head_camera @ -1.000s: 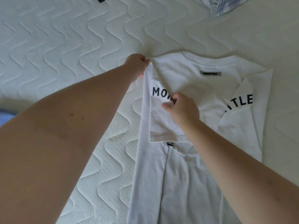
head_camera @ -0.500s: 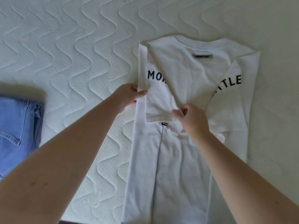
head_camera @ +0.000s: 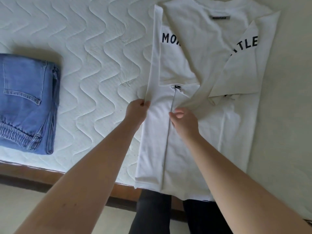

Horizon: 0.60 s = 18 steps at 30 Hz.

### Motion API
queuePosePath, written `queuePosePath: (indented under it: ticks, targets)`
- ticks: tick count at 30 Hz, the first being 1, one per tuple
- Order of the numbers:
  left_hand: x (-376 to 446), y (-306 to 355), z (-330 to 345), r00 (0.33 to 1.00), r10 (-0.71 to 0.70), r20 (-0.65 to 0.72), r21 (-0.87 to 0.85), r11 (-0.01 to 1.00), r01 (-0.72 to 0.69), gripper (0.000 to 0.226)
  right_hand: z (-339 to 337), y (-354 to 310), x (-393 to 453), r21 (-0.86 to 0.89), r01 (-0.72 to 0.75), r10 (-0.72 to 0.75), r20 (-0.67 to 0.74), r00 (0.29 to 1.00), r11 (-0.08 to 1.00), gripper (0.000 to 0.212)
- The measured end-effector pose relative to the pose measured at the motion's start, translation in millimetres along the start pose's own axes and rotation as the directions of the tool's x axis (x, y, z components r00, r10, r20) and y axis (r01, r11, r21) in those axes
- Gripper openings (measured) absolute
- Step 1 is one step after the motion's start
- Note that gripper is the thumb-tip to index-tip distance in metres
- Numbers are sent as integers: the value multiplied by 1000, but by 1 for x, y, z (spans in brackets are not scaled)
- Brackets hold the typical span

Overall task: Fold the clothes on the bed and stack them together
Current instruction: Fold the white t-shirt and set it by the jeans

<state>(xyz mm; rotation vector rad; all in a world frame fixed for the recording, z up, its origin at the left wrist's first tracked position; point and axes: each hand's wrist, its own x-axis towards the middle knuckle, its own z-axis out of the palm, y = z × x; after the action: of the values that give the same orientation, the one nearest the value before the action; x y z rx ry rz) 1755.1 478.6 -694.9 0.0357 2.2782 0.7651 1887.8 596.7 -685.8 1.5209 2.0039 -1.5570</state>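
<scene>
My left hand (head_camera: 138, 108) pinches the outer folded edge of the white T-shirt (head_camera: 194, 141); thumb and fingers are closed tight on the fabric, and the edge rises slightly from the mattress (head_camera: 101, 48) at that point. I judge this grip keeps the long side fold taut and straight. My right hand (head_camera: 184, 122) sits just beside the left, on the shirt body, fingers curled with the thumb tip against the inner edge of the folded panel. Whether it pinches the cloth or only presses it, I cannot tell.

The shirt lies back-up, directly under and beyond my fingers. Both sides are turned inward, and both sleeves are folded over the back. This narrows the garment to a strip before the crosswise fold, which is not yet done. The hem overhangs the bed edge nearest me.

Legible print: "MO" followed by a partly covered letter on the sleeve beyond my left fingers; "TLE" on the sleeve beyond my right. A dark neck label (head_camera: 220, 17) sits further up; its text is too small to read.

The folded jeans (head_camera: 28, 102) lie well apart, outboard of my left hand, likely as the stack base.
</scene>
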Motion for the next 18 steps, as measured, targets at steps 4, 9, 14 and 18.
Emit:
queuePosePath:
  ticks: [4,9,14,18]
  targets:
    - [-3,1,0,1000,-9,9,-34,999,10,35,9,-7,-1,-198,34,-29,25,999,980,25]
    - [-20,-17,-5,988,6,153,-100,995,9,22,18,-1,-18,-386,8,29,89,996,923,23]
    - [-51,-53,2,985,-24,173,-127,991,46,33,28,27,-54,-422,55,-21,85,996,905,38]
    - [-88,-82,7,982,-21,186,-145,988,48,16,34,48,-80,-398,26,37,150,988,917,32]
